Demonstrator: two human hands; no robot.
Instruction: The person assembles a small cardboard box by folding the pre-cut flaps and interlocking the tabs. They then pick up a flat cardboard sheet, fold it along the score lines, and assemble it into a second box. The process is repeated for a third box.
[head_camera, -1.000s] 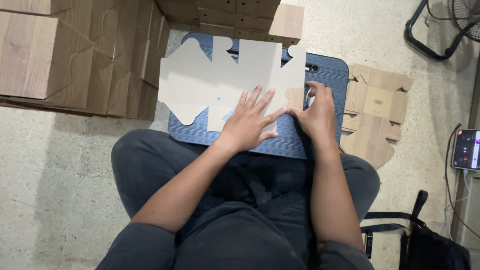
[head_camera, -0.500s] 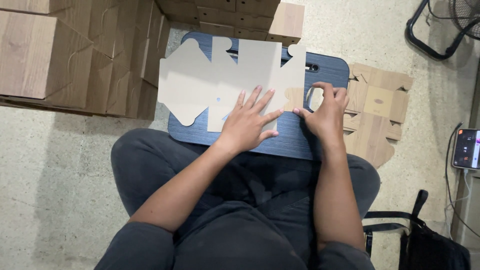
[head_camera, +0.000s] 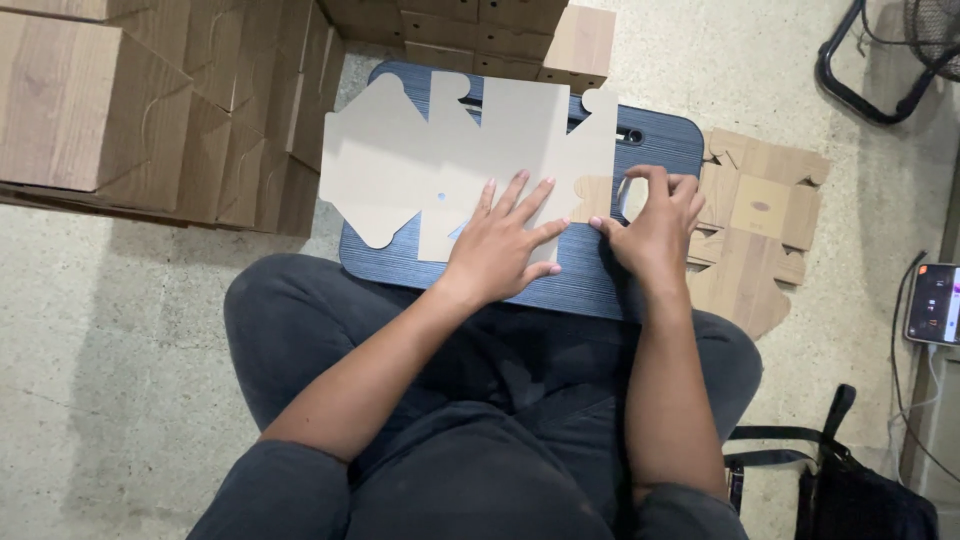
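Observation:
A flat die-cut cardboard box blank (head_camera: 470, 140), pale grey side up, lies on a dark blue lap board (head_camera: 660, 140) resting on my knees. My left hand (head_camera: 505, 240) presses flat on the blank's near edge with fingers spread. My right hand (head_camera: 655, 220) pinches and folds up a small brown flap at the blank's right end, fingers curled around it.
A stack of flat brown blanks (head_camera: 760, 220) lies on the floor right of the board. Folded wood-print boxes (head_camera: 150, 110) are piled at the upper left and along the top. A phone (head_camera: 935, 303) and a black bag (head_camera: 850, 480) sit at right.
My right hand went from lying flat on the blank's right end to curling its fingers and lifting the flap. My left hand stayed pressed in place.

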